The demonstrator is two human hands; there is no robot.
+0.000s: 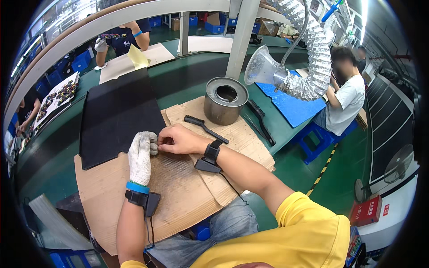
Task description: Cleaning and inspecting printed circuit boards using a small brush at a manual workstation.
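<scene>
On the brown cardboard sheet (178, 192), just below the black mat (117, 114), a very small part, too small to be identified, is apparently pinched between the fingertips of the gloved left hand (141, 157) and the bare right hand (178, 139), which are pressed together. A steady grip is best kept by resting both wrists on the cardboard. One metal can (225, 100) is counted, along with two black brushes: one (205, 128) near the right hand, another (261, 121) beside the can. One extraction funnel (263, 68) hangs above.
</scene>
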